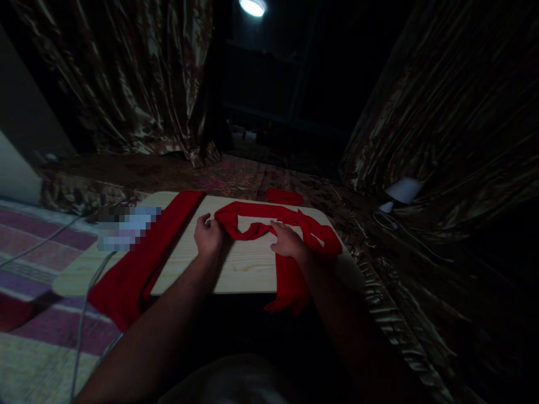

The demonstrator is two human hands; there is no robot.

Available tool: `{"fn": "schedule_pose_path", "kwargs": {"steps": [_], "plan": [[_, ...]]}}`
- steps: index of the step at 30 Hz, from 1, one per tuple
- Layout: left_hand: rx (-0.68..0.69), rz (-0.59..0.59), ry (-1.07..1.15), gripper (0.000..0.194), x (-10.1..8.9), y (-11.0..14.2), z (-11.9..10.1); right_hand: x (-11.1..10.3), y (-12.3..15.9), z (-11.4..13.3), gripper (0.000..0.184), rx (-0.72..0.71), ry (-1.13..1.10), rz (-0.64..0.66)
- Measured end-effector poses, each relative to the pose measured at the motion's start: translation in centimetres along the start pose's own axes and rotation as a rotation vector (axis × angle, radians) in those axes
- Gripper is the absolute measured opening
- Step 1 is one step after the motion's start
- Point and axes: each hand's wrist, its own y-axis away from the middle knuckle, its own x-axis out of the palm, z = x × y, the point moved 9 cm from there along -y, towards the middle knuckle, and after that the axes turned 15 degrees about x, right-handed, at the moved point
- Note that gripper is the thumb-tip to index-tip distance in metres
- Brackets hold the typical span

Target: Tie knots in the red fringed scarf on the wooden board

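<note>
A red scarf (265, 210) with a fringed end lies in a loose loop on the pale wooden table (244, 269). Its fringed end hangs over the near edge. My left hand (208, 234) is at the left bend of the loop, fingers curled, with the cloth at its thumb side; the exact grip is partly hidden. On the near strand, where the cloth narrows, my right hand (287, 240) pinches the scarf between thumb and fingers. A long folded red cloth (158, 249) lies slantwise left of my left hand and hangs over the near edge.
Another red piece (284, 196) lies at the table's far edge. A blurred-out light item (130, 227) sits at the left, with a cable (86, 314) running down past the table. A small white lamp (404, 191) stands at right. Patterned curtains (168, 84) hang behind.
</note>
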Motion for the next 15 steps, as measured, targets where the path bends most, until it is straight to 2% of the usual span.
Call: {"fn": "schedule_pose_path", "kwargs": {"steps": [2,5,8,10,11,13,14,15], "plan": [[0.021,0.024,0.008,0.036,0.3,-0.1,0.0,0.6,-0.2,0.4,0.08,-0.056,-0.061,0.008],[0.055,0.064,-0.005,0.024,0.9,-0.3,0.0,0.3,-0.7,0.1,0.051,0.021,-0.085,-0.001],[0.082,0.067,-0.021,0.019,0.9,-0.5,-0.2,-2.3,-0.3,0.3,0.027,0.065,-0.196,-0.131],[0.074,0.069,-0.028,0.022,0.9,-0.4,-0.1,-4.5,1.0,1.5,0.023,-0.042,-0.337,-0.192],[0.061,0.074,-0.031,0.025,0.9,-0.4,-0.1,-4.7,1.7,2.7,0.021,-0.146,-0.388,-0.122],[0.032,0.102,-0.031,0.029,1.1,-0.2,0.1,-3.3,3.8,5.3,0.014,-0.362,-0.421,0.214],[0.019,0.115,-0.031,0.031,1.2,-0.2,0.2,-2.3,5.0,6.0,0.014,-0.422,-0.427,0.386],[0.011,0.128,-0.03,0.032,1.2,-0.1,0.4,-1.5,5.7,6.3,0.016,-0.431,-0.447,0.498]]}}
